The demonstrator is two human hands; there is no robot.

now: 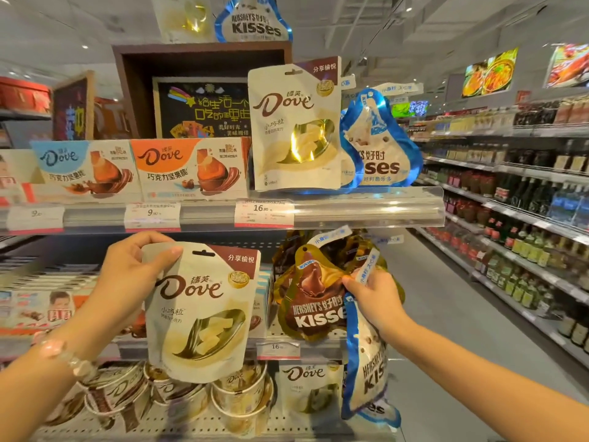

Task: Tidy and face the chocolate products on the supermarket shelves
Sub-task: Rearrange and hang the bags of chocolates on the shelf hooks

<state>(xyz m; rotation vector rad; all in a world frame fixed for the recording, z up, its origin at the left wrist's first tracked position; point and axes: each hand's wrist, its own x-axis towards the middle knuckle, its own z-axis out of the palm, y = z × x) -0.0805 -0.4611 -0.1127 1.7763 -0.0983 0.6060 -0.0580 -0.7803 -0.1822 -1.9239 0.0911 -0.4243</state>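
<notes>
Left hand [134, 269] pinches a cream Dove white-chocolate pouch [200, 311] before the middle shelf [318, 349]; right hand [373, 298] grips a blue-edged Hershey's Kisses bag [366, 371]. Both remain unshelved; facing looks partly done.

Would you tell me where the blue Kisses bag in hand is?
Lower right of the head view: the right hand holds the blue Kisses bag beside the brown Kisses bag.

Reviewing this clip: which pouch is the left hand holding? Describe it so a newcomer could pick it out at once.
Find the clear-fronted shelf rail with price tags across the middle. Just below it the left hand pinches the top corner of a cream Dove pouch, hanging free before the lower shelves. Its twin stands on the shelf above, and the right hand holds a blue-edged Kisses bag.
</notes>
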